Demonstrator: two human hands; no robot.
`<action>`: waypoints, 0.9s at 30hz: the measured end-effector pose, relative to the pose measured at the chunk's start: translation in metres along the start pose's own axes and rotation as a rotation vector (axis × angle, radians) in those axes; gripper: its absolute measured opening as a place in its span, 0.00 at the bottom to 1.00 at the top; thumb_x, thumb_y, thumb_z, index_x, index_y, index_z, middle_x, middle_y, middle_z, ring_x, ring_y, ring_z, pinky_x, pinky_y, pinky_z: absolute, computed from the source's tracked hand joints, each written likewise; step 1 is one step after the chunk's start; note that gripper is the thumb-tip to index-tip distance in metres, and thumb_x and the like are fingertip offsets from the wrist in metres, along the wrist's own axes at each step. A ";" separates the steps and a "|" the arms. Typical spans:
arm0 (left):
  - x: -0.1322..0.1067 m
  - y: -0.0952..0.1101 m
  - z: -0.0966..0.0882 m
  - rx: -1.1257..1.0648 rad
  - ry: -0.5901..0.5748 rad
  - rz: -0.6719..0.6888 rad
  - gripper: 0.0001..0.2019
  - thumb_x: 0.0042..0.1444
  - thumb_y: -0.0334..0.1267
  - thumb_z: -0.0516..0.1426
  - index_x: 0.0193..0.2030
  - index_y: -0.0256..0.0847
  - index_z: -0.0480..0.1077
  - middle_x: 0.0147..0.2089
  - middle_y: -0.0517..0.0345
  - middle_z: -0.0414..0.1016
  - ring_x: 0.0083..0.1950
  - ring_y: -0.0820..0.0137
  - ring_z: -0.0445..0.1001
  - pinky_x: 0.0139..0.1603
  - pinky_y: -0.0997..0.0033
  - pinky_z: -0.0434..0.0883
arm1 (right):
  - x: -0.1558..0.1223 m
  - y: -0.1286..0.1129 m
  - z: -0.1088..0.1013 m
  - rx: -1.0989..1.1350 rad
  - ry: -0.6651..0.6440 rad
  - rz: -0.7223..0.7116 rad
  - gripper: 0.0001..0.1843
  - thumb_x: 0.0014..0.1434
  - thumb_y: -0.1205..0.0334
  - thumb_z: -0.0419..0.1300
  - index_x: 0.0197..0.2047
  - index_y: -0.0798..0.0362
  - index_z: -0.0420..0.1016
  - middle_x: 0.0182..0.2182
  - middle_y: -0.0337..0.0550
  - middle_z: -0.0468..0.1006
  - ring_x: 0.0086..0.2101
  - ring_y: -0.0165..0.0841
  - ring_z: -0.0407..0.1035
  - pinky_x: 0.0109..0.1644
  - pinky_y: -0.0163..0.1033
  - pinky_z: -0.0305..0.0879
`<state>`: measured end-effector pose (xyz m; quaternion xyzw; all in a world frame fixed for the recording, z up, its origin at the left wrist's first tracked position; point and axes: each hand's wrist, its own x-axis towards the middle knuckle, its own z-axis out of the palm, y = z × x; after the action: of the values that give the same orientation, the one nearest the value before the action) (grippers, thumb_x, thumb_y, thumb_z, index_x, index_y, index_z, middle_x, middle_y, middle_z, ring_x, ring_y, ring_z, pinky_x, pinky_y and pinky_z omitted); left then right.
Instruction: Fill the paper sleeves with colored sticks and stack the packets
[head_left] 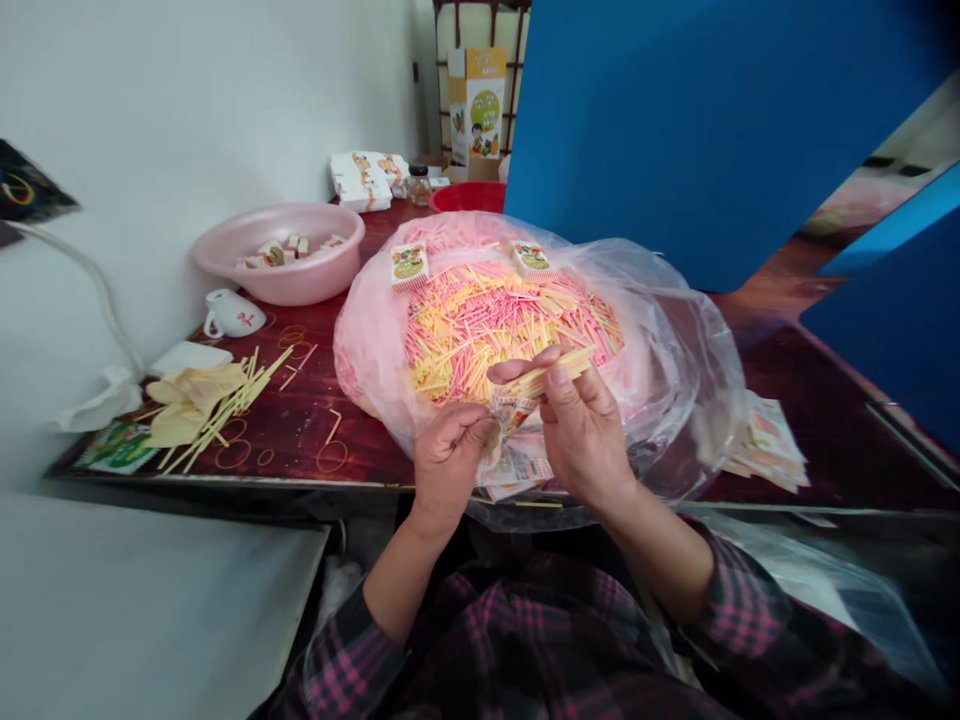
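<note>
Lower centre of the frame: left hand [448,468], fingers curled around a crumpled printed wrapper [507,420], its lower part lost behind the knuckles. Just beside it, not touching, right hand [585,432], thumb and fingers clamped on a bundle of yellow sticks [546,374]. Contact between wrapper and bundle hard to make out. Behind both hands, a clear plastic bag [679,350] around loose pink and yellow sticks [510,335], on a dark red table [322,430], with glare blurring the film. Upper centre, a red bowl [469,197], half hidden behind the bag. Right of centre, a stack of printed sheets [766,445], its near edge cut off by plastic. Upper right, blue panels [697,130] blocking the view.
</note>
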<state>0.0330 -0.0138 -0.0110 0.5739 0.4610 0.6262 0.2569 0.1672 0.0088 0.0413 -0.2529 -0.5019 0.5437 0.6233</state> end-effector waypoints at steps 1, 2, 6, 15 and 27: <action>0.000 0.001 0.000 0.007 0.002 0.000 0.04 0.62 0.37 0.62 0.35 0.43 0.78 0.36 0.59 0.79 0.38 0.69 0.76 0.43 0.68 0.73 | -0.002 0.001 -0.002 -0.037 -0.017 -0.015 0.07 0.70 0.52 0.56 0.46 0.43 0.70 0.43 0.37 0.85 0.50 0.35 0.78 0.55 0.47 0.73; 0.000 0.002 0.000 0.017 0.002 0.004 0.04 0.62 0.37 0.62 0.35 0.43 0.78 0.36 0.59 0.79 0.38 0.69 0.76 0.43 0.68 0.73 | -0.004 0.002 -0.004 -0.077 -0.036 -0.028 0.07 0.71 0.52 0.56 0.47 0.43 0.71 0.44 0.38 0.85 0.51 0.35 0.78 0.56 0.47 0.72; 0.001 0.005 -0.001 0.071 0.000 0.080 0.05 0.63 0.37 0.62 0.35 0.43 0.77 0.36 0.59 0.79 0.38 0.70 0.76 0.44 0.67 0.73 | -0.006 0.002 -0.012 -0.208 -0.120 -0.052 0.07 0.71 0.54 0.56 0.46 0.44 0.73 0.48 0.38 0.84 0.54 0.34 0.76 0.63 0.49 0.68; 0.001 0.007 0.002 0.145 -0.030 0.088 0.07 0.65 0.39 0.60 0.35 0.42 0.75 0.34 0.59 0.78 0.38 0.69 0.76 0.43 0.67 0.72 | -0.002 0.005 -0.019 -0.371 -0.203 -0.056 0.18 0.71 0.52 0.55 0.62 0.40 0.69 0.57 0.42 0.79 0.57 0.36 0.74 0.63 0.51 0.68; 0.002 0.012 0.006 0.230 0.014 0.193 0.03 0.64 0.37 0.60 0.43 0.44 0.74 0.49 0.53 0.77 0.52 0.65 0.76 0.55 0.60 0.74 | -0.008 0.000 -0.030 -0.424 -0.047 0.202 0.21 0.59 0.51 0.68 0.54 0.46 0.79 0.30 0.35 0.78 0.27 0.29 0.68 0.34 0.38 0.69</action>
<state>0.0406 -0.0162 -0.0001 0.6367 0.4743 0.5950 0.1246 0.1951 0.0078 0.0277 -0.4143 -0.5914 0.4916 0.4867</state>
